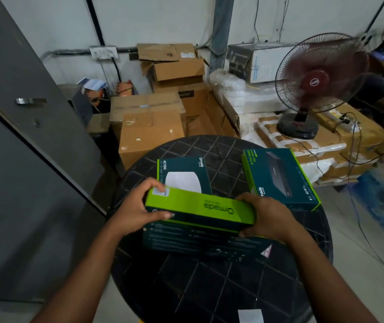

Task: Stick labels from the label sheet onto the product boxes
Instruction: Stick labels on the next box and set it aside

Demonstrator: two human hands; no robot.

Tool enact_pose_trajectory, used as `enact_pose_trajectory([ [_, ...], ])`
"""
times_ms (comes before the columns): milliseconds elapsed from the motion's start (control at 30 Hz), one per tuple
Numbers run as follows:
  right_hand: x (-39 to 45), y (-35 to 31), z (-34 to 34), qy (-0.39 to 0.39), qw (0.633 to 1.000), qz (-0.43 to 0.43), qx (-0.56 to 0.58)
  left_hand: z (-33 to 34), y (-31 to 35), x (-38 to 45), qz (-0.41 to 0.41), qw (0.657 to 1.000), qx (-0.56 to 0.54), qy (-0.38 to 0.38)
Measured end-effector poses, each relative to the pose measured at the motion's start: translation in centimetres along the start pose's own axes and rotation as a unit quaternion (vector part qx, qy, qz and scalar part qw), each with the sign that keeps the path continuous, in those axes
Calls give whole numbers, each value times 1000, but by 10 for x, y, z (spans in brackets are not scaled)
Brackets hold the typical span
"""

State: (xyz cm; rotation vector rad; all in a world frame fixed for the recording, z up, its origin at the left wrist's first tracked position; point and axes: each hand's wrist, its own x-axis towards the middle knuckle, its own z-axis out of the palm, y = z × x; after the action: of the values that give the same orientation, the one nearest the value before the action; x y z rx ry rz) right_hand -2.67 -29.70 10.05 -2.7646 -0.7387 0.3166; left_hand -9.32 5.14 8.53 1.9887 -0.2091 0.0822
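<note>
Three product boxes sit on the round black bench (209, 287). Both hands hold the nearest box (200, 210) tilted, green side up: the left hand (135, 210) closed in a grip on the end bearing a small white label (159, 191), the right hand (268, 217) closed on the other end. A white sheet (250, 316) lies at the bench's near edge.

I tip a teal-and-green product box (200, 210) on edge, green side up, a small white label (160, 191) at its left end. Two more boxes lie flat toward the worktop's far edge: one marked AC1350 (184, 174), another (279, 178) at right.
</note>
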Motion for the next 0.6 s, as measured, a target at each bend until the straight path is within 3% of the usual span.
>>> enact_pose_trajectory([
  [100,5,-5,12,24,999,-41,-19,-1,-27,-13,-47,994,87,-47],
  [200,18,-20,25,36,992,-86,-84,15,-39,-13,-75,949,285,-115],
  [300,23,-29,30,62,985,-108,-116,48,-29,-3,-61,924,355,-130],
  [400,24,-39,30,76,978,-117,-157,75,-15,13,-15,926,358,-122],
  [500,14,-28,22,118,979,-51,-159,77,-13,20,-7,945,310,-102],
  [533,8,-18,20,137,982,-25,-124,72,-15,20,-14,953,290,-91],
  [600,-6,3,17,147,988,13,51,60,-19,17,-32,970,232,-67],
])
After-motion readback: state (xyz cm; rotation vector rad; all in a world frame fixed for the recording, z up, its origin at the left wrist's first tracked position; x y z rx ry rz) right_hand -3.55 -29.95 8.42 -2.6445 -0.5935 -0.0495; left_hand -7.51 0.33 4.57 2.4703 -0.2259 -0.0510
